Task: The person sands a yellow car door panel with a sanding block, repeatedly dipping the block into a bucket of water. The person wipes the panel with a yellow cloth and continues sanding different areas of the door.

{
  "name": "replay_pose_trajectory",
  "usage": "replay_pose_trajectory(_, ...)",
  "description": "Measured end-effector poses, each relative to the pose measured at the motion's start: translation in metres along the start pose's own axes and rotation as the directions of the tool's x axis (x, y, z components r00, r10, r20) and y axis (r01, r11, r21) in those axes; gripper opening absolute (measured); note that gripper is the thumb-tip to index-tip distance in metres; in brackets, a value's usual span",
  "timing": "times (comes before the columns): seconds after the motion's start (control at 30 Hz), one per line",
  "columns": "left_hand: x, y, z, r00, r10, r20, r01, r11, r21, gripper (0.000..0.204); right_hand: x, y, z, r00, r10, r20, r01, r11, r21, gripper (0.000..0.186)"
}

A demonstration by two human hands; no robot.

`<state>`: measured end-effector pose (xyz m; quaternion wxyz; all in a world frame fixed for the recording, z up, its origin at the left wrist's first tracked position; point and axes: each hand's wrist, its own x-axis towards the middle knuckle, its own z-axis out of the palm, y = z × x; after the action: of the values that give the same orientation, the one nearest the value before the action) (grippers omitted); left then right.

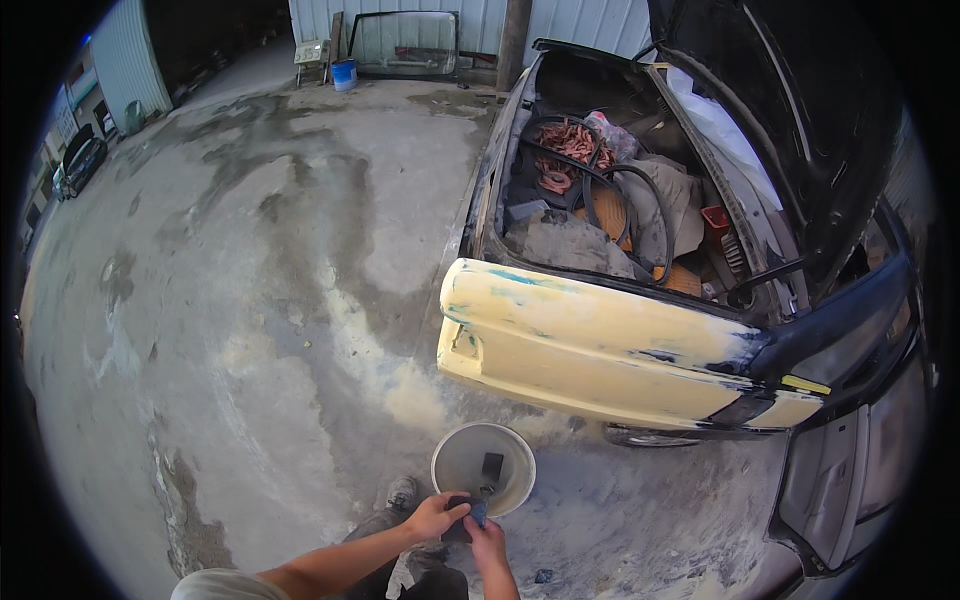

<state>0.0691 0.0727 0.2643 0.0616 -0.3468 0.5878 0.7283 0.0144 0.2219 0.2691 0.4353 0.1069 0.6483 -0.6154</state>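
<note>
In front of my legs, my left hand (436, 519) pinches a small dark sheet (458, 524) that looks like sandpaper. My right hand (488, 544) grips its right side, where a bluish piece (478, 513) shows at the fingertips. Whether the two are one folded piece I cannot tell. Both hands are over the near rim of a round pale bucket (441, 452). Inside it is a dark block (492, 466). Beyond and to the right is a car's fender (600, 335), coated in yellowish filler with blue-green patches.
The car's open bay (580, 240) holds reddish scraps, black hoses and cloths, under a raised dark hood (790, 90). A car door (840, 490) is at the lower right. Far off, a blue bucket (343, 76) and a glass pane (404, 45) stand by the wall. Pale dust marks the concrete floor (250, 330).
</note>
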Motion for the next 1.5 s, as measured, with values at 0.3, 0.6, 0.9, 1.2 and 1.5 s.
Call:
replay_pose_trajectory(0.3, 0.093, 0.251, -0.105, 0.499, 0.804, -0.322, -0.550, 0.582, 0.599, 0.106, 0.004, 0.023, -0.020, 0.933, 0.033, -0.359, 0.001, 0.995, 0.095, 0.016)
replay_pose_trajectory(0.6, 0.125, 0.316, -0.145, 0.698, 0.714, -0.052, -0.678, 0.683, 0.271, 0.061, 0.057, 0.016, 0.068, 0.900, 0.058, -0.433, 0.021, 0.984, 0.177, 0.024)
replay_pose_trajectory(0.9, 0.143, 0.176, -0.148, 0.737, 0.667, 0.110, -0.645, 0.644, 0.411, 0.027, 0.056, 0.048, 0.129, 0.818, 0.161, -0.553, 0.066, 0.928, 0.368, 0.022)
replay_pose_trajectory(1.2, 0.179, -0.027, -0.092, 0.169, -0.208, 0.963, -0.983, -0.109, 0.149, 0.074, 0.020, 0.182, 0.134, 0.602, 0.189, -0.776, 0.314, 0.838, 0.447, 0.030)
replay_pose_trajectory(1.5, 0.274, -0.138, -0.111, 0.157, -0.592, 0.791, -0.891, -0.430, -0.145, 0.034, -0.011, 0.298, 0.288, 0.307, 0.670, -0.676, 0.516, 0.480, 0.710, 0.038)
